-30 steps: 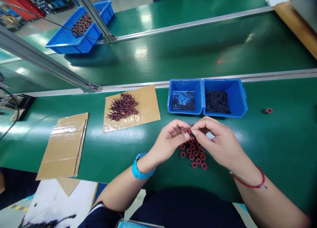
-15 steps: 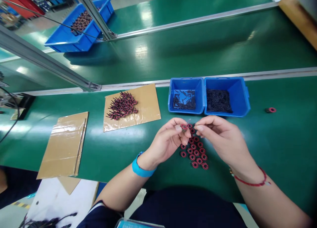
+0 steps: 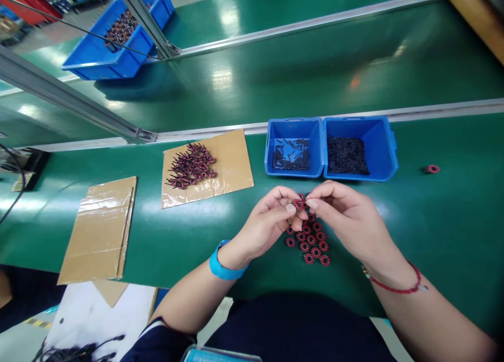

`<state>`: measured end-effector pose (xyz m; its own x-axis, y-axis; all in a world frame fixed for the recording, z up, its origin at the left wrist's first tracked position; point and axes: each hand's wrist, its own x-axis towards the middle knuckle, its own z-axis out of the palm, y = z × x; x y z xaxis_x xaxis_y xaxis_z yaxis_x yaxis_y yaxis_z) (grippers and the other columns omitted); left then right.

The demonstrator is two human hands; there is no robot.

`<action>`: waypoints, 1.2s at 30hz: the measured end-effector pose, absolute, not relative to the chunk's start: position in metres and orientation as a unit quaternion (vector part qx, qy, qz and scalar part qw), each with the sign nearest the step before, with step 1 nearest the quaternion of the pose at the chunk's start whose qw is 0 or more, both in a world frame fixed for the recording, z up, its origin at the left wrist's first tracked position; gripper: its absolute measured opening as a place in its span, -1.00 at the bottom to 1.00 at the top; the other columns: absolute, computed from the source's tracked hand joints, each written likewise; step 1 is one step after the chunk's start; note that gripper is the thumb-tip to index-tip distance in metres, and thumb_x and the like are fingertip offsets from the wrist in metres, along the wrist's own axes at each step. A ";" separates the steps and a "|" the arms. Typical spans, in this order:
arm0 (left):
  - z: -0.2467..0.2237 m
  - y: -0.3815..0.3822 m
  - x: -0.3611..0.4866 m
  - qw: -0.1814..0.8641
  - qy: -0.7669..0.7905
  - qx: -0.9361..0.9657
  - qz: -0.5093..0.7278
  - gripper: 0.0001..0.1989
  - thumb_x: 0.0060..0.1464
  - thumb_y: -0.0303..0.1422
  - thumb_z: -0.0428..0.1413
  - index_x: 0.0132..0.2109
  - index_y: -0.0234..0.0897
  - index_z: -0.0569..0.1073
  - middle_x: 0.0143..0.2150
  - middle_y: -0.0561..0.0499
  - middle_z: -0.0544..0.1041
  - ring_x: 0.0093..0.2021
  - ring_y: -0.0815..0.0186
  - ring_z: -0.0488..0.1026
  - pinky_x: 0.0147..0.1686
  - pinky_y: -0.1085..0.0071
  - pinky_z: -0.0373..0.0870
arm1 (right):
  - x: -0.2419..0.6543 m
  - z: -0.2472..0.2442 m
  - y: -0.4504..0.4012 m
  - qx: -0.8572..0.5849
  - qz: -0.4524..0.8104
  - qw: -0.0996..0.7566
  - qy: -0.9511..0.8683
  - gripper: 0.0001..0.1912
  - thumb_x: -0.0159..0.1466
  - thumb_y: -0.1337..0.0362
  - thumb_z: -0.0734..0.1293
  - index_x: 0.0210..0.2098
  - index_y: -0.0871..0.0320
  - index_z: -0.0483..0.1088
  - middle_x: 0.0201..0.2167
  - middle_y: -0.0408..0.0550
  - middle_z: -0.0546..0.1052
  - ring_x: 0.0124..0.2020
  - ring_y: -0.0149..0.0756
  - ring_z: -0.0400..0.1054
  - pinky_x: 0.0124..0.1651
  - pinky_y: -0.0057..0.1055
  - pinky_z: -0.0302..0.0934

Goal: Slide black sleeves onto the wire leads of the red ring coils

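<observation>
Between thumb and fingers, my left hand [image 3: 271, 217] pinches a small red-and-black ring part [image 3: 298, 203]. My right hand [image 3: 346, 215] is closed in a pinch at the right side of that ring; whatever its fingertips hold is too small to make out. Below the hands, several similar rings [image 3: 311, 240] lie loose on the green table [image 3: 177, 252]. Just beyond the hands stand two blue bins, the left bin [image 3: 294, 125] with some short black tubes [image 3: 293, 160] and the right bin [image 3: 378, 136] with a fuller heap of them [image 3: 346, 156].
Left of the bins, a cardboard sheet [image 3: 232, 162] bears a pile of rings with black tubes [image 3: 192, 165]. Another cardboard piece [image 3: 94, 231] lies further left. A single ring [image 3: 433, 169] sits at the right. A metal frame post [image 3: 79, 99] crosses the left side.
My two hands have come together, the right fingertips now at the ring held by my left hand. The view has shifted slightly.
</observation>
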<state>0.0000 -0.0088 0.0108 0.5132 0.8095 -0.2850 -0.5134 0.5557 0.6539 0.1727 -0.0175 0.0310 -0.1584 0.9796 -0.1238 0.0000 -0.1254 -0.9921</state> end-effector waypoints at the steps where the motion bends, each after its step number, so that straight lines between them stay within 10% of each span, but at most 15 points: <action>1: 0.011 -0.009 0.000 0.832 0.289 0.252 0.400 -0.85 0.12 -0.40 0.23 -0.18 -0.32 0.44 -0.36 0.00 0.58 -0.44 0.45 0.48 -0.38 0.53 0.35 | 0.173 0.030 -0.017 -0.488 0.569 0.431 -0.502 -0.90 0.32 0.26 0.38 -0.36 0.05 0.46 -0.45 -0.20 0.55 -0.39 -0.40 0.45 -0.27 -0.44 0.33; 14: 0.009 -0.007 0.000 0.826 0.300 0.220 0.424 -0.92 0.20 -0.43 0.13 -0.15 -0.32 0.47 -0.36 0.02 0.58 -0.45 0.47 0.49 -0.37 0.55 0.36 | 0.178 0.023 -0.018 -0.517 0.401 0.540 -0.530 -0.91 0.30 0.35 0.37 -0.33 0.03 0.46 -0.39 -0.16 0.45 -0.35 -0.35 0.33 -0.29 -0.36 0.22; 36: 0.010 -0.009 0.001 0.849 0.310 0.215 0.370 -0.76 0.17 -0.23 0.20 -0.20 -0.35 0.48 -0.47 0.02 0.53 -0.55 0.47 0.41 -0.50 0.55 0.26 | 0.181 0.021 -0.016 -0.497 0.512 0.417 -0.564 -0.92 0.31 0.23 0.39 -0.26 -0.02 0.57 -0.30 -0.14 0.52 -0.27 -0.32 0.43 -0.15 -0.29 0.29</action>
<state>0.0007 -0.0091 0.0098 0.5340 0.7617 -0.3669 -0.4961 0.6337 0.5936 0.1805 -0.0162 0.0214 -0.1593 0.9865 -0.0387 0.1337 -0.0173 -0.9909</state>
